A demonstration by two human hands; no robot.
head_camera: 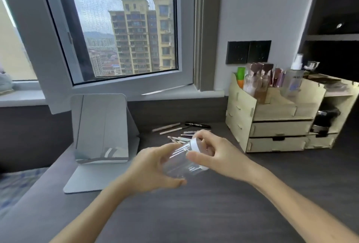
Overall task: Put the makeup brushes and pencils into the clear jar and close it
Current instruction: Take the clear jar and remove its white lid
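A clear jar (179, 162) hangs tilted above the dark desk, its white lid (194, 144) pointing up and to the right. My left hand (153, 170) grips the jar's body from the left. My right hand (211, 153) wraps its fingers around the lid. Nothing shows inside the jar. Behind the hands, several makeup brushes and pencils (175, 130) lie loose on the desk, with a black mascara tube (198, 125) at the far side of the pile.
A standing mirror (101, 128) sits at the left on its flat base. A wooden organiser (279, 118) with drawers and bottles stands at the right. The window sill and wall lie behind. The dark desk (194, 213) stretches toward me.
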